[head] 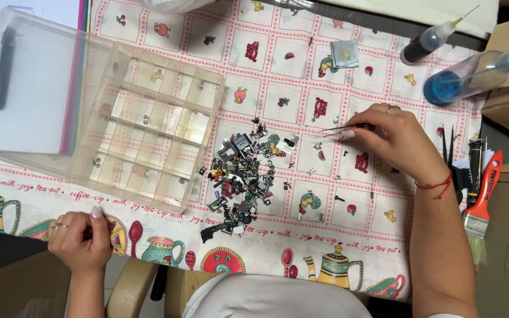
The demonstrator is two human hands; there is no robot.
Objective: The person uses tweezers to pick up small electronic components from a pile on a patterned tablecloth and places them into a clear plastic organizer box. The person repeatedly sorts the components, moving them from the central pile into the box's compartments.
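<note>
Blurring into one dark tangle, the small metal parts (243, 176) are lying mid-cloth — single pieces unreadable. The left hand (81, 238) is curling shut at the table edge, holding nothing visible; farther off, the right hand (393, 138) is pinching tweezers (340, 128) just beside the pile.

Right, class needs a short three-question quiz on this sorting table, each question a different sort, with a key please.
1. True or false: the clear compartment box has small parts in its sections.
2. What does the right hand hold? A) brush B) tweezers C) bottle
3. Fill in: the left hand rests at the table's near ____, by the patterned cloth.

Key:
1. False; the sections look empty, and the pile of small parts lies on the cloth beside it.
2. B
3. edge
</note>
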